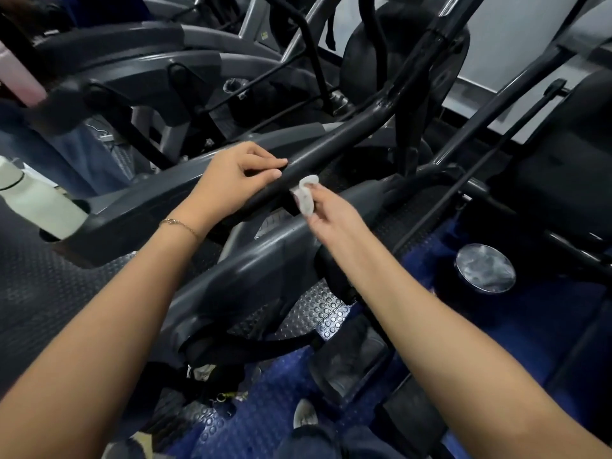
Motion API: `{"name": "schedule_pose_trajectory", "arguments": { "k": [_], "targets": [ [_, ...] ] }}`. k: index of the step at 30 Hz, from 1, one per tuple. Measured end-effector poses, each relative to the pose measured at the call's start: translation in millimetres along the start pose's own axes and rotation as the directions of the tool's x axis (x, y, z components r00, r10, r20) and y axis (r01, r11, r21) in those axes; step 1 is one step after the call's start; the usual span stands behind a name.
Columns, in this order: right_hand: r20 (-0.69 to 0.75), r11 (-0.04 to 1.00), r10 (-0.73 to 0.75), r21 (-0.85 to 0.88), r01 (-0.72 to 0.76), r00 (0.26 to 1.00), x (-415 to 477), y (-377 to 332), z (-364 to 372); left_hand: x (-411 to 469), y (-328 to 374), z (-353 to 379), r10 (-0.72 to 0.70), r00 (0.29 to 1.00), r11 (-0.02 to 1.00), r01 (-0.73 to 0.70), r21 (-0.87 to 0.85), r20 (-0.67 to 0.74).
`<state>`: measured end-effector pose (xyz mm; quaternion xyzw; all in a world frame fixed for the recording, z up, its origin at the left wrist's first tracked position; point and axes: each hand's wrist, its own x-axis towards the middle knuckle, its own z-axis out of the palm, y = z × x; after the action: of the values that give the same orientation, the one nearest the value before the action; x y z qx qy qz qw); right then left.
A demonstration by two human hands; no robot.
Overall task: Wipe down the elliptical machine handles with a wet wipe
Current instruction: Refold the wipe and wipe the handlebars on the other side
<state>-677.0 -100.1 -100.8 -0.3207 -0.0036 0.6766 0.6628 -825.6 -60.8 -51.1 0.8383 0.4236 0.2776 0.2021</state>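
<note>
2 hands: left hand (231, 175) grips handle (347, 140); right hand (331, 217) pinches wet wipe (306, 193).

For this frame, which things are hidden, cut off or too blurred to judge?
1. Head view: where the wet wipe meets the handle, hidden by the bunched wipe and the right hand.
2. Head view: whether the left hand grips the handle or only rests on it; its fingers cover the contact.
3. Head view: the pink object, top left, blurred and cut by the edge.
4. Head view: the white bottle, cut by the left edge.
</note>
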Motion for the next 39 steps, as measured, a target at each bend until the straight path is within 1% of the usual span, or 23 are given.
{"name": "schedule_pose_trajectory", "arguments": {
  "k": [3,5,8,10,12,13,14,17,18,20,22,23,25,27,28,33,37,38,39],
  "targets": [
    [-0.031,0.991,-0.034,0.129,0.038,0.999,11.5,-18.3,1.6,-1.2,-2.3,-2.5,-0.035,0.999,0.990,0.034,-0.136,-0.004],
    [-0.025,0.985,0.002,0.172,0.002,1.000,14.1,-17.2,6.6,-0.6,-4.4,-3.2,-0.042,0.999,0.986,0.043,-0.160,0.007],
    [0.009,0.996,0.072,0.055,-0.072,0.997,4.0,3.4,5.2,1.3,-8.1,-3.8,-0.036,0.999,0.984,0.041,-0.172,0.032],
    [-0.011,0.999,0.038,0.017,-0.038,0.999,-0.8,1.6,2.3,1.6,-9.0,-4.8,-0.033,0.998,0.979,0.044,-0.199,0.055],
    [-0.085,0.999,-0.031,0.039,0.034,0.996,7.6,-8.5,2.4,1.8,-9.1,-5.0,-0.030,0.998,0.974,0.042,-0.224,0.058],
    [-0.100,0.997,-0.037,0.062,0.043,0.994,9.9,-7.5,4.0,2.1,-8.8,-4.9,-0.029,0.998,0.973,0.041,-0.229,0.054],
    [-0.083,0.998,-0.012,0.059,0.017,0.996,7.7,-2.0,6.9,2.8,-8.7,-4.5,-0.028,0.998,0.972,0.038,-0.230,0.049],
    [0.016,0.992,0.095,-0.086,-0.094,0.995,-6.8,25.3,7.0,4.3,-9.8,-3.6,-0.014,0.999,0.972,0.024,-0.233,0.042],
    [0.026,0.989,0.110,-0.105,-0.107,0.994,-11.0,26.8,5.0,4.3,-10.0,-3.5,-0.010,0.999,0.972,0.020,-0.236,0.042],
    [-0.019,0.988,0.062,-0.139,-0.064,0.998,-9.3,17.6,1.5,3.8,-10.1,-3.9,-0.011,0.999,0.970,0.020,-0.243,0.040],
    [-0.083,0.993,0.019,-0.118,-0.028,0.996,-0.3,13.1,3.2,3.4,-9.7,-3.7,-0.015,0.999,0.969,0.024,-0.246,0.037],
    [-0.097,0.990,0.028,-0.137,-0.041,0.995,-0.7,18.5,7.6,3.7,-9.5,-3.5,-0.012,0.999,0.970,0.020,-0.242,0.034],
    [-0.080,0.970,0.092,-0.218,-0.107,0.993,-9.7,43.4,14.5,4.3,-9.8,-2.9,-0.008,0.999,0.973,0.015,-0.232,0.031],
    [-0.046,0.956,0.176,-0.229,-0.182,0.983,-23.1,62.3,17.6,4.3,-9.9,-3.0,-0.019,0.999,0.973,0.027,-0.229,0.035],
    [-0.031,0.957,0.193,-0.216,-0.195,0.981,-26.1,64.2,16.8,3.8,-9.4,-3.1,-0.025,0.999,0.972,0.033,-0.231,0.039],
    [-0.067,0.972,0.107,-0.203,-0.119,0.992,-14.9,49.4,16.0,2.5,-7.0,-3.3,-0.014,1.000,0.974,0.019,-0.227,0.022],
    [-0.061,0.943,0.163,-0.282,-0.173,0.985,-26.5,66.9,11.0,2.4,-8.7,-3.5,-0.018,0.999,0.975,0.024,-0.221,0.026],
    [-0.027,0.939,0.145,-0.311,-0.146,0.989,-28.4,63.8,3.2,2.0,-8.9,-3.4,-0.017,1.000,0.977,0.021,-0.213,0.021],
    [0.007,0.923,0.091,-0.376,-0.082,0.996,-29.1,55.4,-6.2,1.6,-9.2,-3.0,-0.014,1.000,0.978,0.017,-0.207,0.014]
  ]
}}
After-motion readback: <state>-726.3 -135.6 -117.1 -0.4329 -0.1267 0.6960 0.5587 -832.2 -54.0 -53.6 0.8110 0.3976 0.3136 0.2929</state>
